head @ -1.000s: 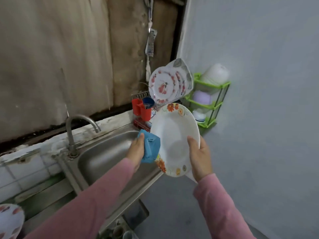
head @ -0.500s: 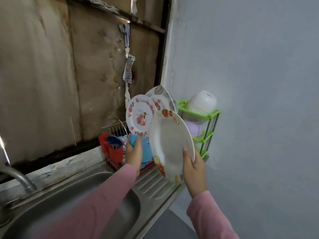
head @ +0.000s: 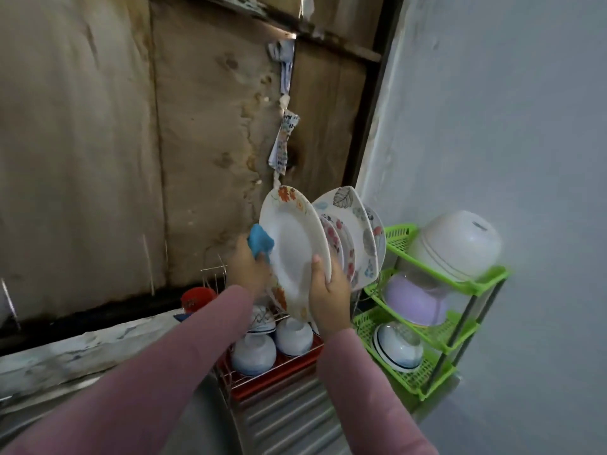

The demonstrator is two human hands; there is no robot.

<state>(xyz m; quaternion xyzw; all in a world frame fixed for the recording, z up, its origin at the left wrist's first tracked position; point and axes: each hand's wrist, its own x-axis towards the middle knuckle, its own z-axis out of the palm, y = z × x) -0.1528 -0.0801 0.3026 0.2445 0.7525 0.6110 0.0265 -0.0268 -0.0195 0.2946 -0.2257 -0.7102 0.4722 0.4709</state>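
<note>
The left arm, in a pink sleeve, rises from the lower left corner towards the middle of the frame. The left hand (head: 249, 269) clutches a blue cloth (head: 261, 243), bunched against the left rim of the flowered plate (head: 294, 251). That plate stands on edge at frame centre, over the dish rack (head: 279, 372), its hollow face turned this way. The right hand (head: 330, 292) grips its lower right rim, thumb on the face, fingers hidden behind. Just right are the standing plates (head: 356, 234), then the green shelf (head: 437, 338).
</note>
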